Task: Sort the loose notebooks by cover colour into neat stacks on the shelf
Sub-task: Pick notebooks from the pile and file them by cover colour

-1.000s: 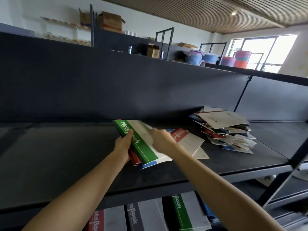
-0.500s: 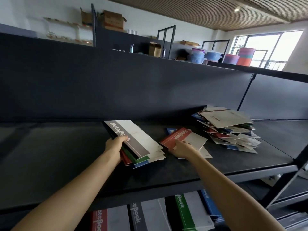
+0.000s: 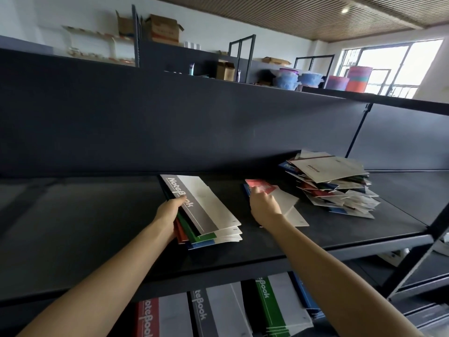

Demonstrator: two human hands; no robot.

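My left hand (image 3: 169, 213) grips mixed stack (image 3: 220, 235), grey notebook (image 3: 201, 203) on top, mid shelf (image 3: 92, 215). My right hand (image 3: 265, 208) pinches red notebook (image 3: 263, 186) just beside. Loose pile (image 3: 336, 184) further right.

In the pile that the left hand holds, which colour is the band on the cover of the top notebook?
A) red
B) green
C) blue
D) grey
D: the top notebook of the pile that the left hand grips has a grey band with the word NoteBook; green, red and blue edges show below it.
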